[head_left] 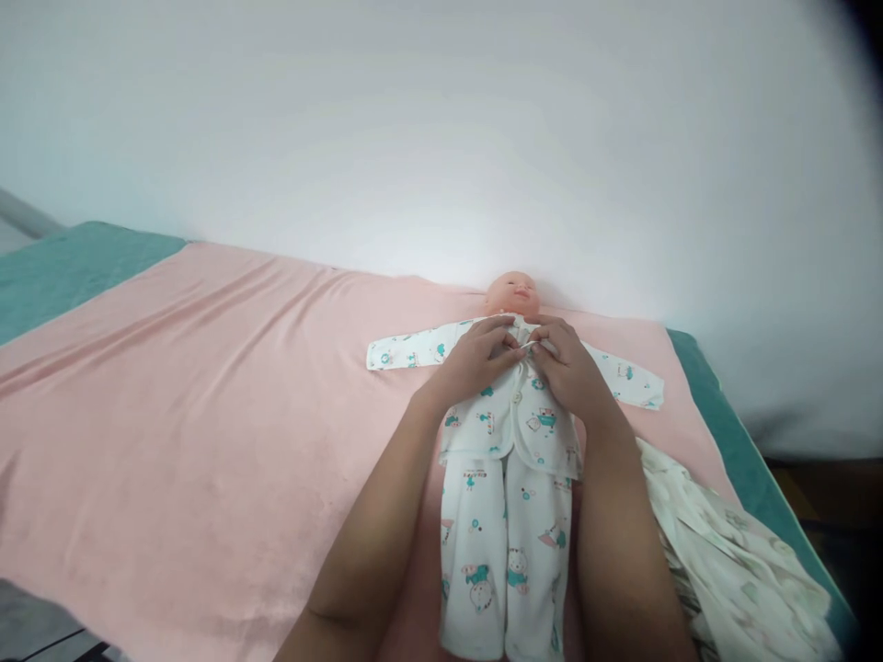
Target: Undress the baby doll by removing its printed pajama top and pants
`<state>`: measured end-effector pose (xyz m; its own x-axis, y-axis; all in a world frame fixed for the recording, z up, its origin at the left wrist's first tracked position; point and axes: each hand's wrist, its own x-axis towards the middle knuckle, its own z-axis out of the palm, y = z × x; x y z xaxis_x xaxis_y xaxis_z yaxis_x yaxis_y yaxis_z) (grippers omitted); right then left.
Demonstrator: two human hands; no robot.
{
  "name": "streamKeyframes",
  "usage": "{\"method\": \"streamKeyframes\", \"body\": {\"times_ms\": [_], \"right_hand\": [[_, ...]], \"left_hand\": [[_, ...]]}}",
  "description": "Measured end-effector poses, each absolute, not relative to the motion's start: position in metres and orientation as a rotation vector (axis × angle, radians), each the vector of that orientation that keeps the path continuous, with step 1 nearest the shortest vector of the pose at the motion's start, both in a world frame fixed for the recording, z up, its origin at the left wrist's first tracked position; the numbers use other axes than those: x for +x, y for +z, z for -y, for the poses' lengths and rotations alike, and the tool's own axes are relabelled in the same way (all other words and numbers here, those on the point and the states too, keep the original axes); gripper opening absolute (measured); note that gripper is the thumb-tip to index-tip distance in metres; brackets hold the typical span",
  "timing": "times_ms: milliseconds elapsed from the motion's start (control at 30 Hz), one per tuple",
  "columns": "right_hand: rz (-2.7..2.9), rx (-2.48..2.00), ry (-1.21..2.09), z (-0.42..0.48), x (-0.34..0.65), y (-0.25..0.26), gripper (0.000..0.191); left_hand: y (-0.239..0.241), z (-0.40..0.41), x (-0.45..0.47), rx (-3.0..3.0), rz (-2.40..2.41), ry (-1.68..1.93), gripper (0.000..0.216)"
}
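Both forearms are reaching up the doll, left hand and right hand seemingly pinching its shirt closed at the collar.

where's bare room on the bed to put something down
Widest bare patch: pink blanket left of the doll. Crowded on the right, where patterned cloth fills the strip to the bed edge. Both hands, left and right, cover the chest.

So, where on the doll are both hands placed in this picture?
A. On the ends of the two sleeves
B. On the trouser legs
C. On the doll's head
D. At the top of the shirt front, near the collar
D: the left hand and the right hand meet at the top of the printed shirt, just below the head of the doll.
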<state>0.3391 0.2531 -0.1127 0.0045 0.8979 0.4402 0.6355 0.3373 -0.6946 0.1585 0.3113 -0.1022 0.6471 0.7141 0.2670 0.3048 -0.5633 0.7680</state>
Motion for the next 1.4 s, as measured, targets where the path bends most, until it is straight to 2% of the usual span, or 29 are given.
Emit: {"method": "streamKeyframes", "body": {"times_ms": [300,433,533,667,800,1100,1233,1333,1400], "right_hand": [[1.467,-1.311,0.632,-0.254,0.343,-0.120,0.014],[1.178,-1.306,0.508,-0.257,0.350,-0.125,0.016],[1.080,-1.348,0.406,-0.259,0.354,-0.127,0.017],[1.331,-1.434,0.331,-0.253,0.350,-0.118,0.017],[1.702,-1.479,0.406,-0.242,0.340,-0.103,0.023],[1.871,-1.360,0.528,-0.240,0.325,-0.096,0.026],[1.829,-1.319,0.565,-0.240,0.320,-0.093,0.025],[1.649,-1.431,0.578,-0.237,0.339,-0.096,0.024],[1.340,-1.629,0.414,-0.235,0.363,-0.103,0.023]], "left_hand": [[-0.102,-0.310,0.162,2.153,-0.893,0.854,0.027],[-0.099,-0.318,0.150,2.035,-0.993,0.961,0.035],[-0.094,-0.318,0.142,2.008,-1.008,1.026,0.030],[-0.087,-0.310,0.137,2.105,-0.748,0.708,0.022],[-0.084,-0.307,0.131,2.112,-0.640,0.516,0.019],[-0.083,-0.304,0.138,2.083,-0.586,0.583,0.014],[-0.082,-0.302,0.141,2.118,-0.550,0.656,0.023],[-0.082,-0.310,0.125,2.106,-0.714,0.668,0.022],[-0.084,-0.320,0.109,2.063,-1.078,0.771,0.021]]}}
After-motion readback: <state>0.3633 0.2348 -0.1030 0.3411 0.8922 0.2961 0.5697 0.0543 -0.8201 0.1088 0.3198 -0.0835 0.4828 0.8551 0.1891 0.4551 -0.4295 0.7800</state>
